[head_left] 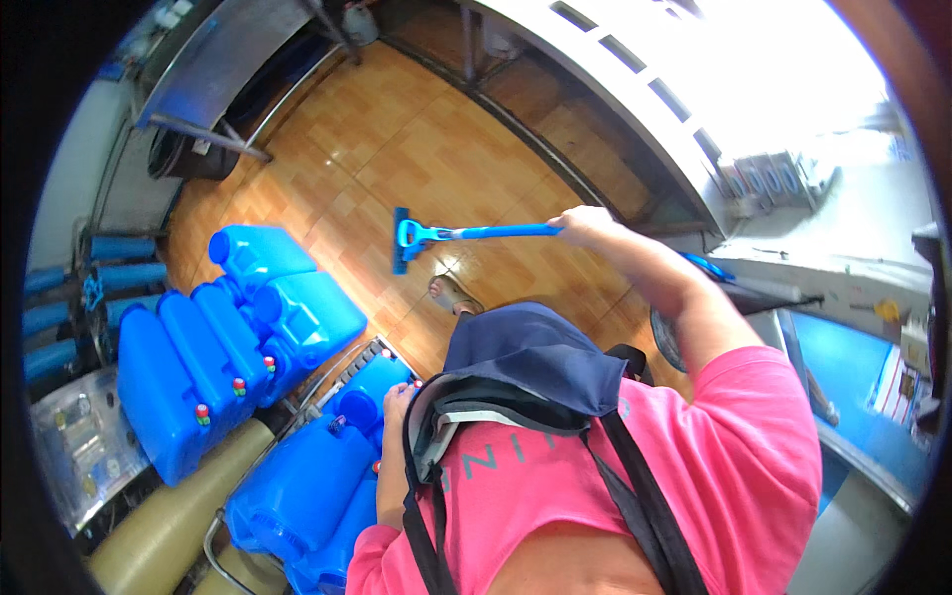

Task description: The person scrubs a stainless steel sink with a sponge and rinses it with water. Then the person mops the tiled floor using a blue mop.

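Observation:
My right hand (587, 226) is wrapped round the end of a blue handle. It belongs to a squeegee (476, 233) held out to the left above the tiled floor, its dark blue crosswise head (400, 241) at the far end. Low on the left, my left hand (399, 399) is closed beside the blue water jugs (369, 389); whether it grips a jug, or anything at all, is hidden. A dark navy apron (531, 352) hangs down my front over a pink shirt.
More blue jugs (198, 367) with red-and-white taps stand at the left. Tan cylinders (174, 496) lie below them. A metal table (223, 74) with a dark bin (193, 154) is at the far left. A white counter (635, 109) runs along the right. My foot (451, 295) rests on the floor.

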Demonstrator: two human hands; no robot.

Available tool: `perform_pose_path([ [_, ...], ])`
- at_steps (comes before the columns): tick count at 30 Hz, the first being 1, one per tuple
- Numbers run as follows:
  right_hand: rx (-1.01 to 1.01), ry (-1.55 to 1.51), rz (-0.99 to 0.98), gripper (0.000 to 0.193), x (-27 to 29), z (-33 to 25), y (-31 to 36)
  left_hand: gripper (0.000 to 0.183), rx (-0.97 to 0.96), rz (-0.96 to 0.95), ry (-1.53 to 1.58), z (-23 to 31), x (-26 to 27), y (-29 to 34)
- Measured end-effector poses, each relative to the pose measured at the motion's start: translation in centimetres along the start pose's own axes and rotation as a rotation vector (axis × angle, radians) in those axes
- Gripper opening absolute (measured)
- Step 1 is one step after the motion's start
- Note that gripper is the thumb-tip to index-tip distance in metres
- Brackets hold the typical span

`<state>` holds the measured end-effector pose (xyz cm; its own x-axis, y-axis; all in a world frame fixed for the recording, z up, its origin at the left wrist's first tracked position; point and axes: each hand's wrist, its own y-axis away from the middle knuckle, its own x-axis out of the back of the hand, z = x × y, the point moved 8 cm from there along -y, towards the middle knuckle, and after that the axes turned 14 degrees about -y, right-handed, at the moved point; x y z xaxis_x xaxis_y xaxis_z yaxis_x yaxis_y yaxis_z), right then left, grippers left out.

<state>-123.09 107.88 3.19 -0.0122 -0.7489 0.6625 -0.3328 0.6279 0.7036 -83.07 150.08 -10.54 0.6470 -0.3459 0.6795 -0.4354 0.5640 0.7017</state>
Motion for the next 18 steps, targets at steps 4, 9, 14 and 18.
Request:
perform_pose_path([
  [4, -0.173, 0.146, 0.016, 0.031, 6.1, 13.1, 9.2, 0.032, -0.122, -0.135, 0.214, 1.9, -2.7, 2.0],
  [9, -0.322, 0.206, 0.113, 0.021, 10.3, 22.5, 18.6, 0.022, -0.301, -0.139, 0.341, 1.9, -4.1, -1.7],
  [14, -0.485, 0.39, 0.197, 0.02, 10.3, 21.6, 20.2, 0.051, -0.358, -0.031, -0.335, 2.7, -3.7, -9.7],
  [18, -0.433, 0.325, 0.263, 0.013, 7.4, 16.2, 20.6, 0.037, -0.358, -0.195, -0.241, 6.9, -1.0, -12.9],
])
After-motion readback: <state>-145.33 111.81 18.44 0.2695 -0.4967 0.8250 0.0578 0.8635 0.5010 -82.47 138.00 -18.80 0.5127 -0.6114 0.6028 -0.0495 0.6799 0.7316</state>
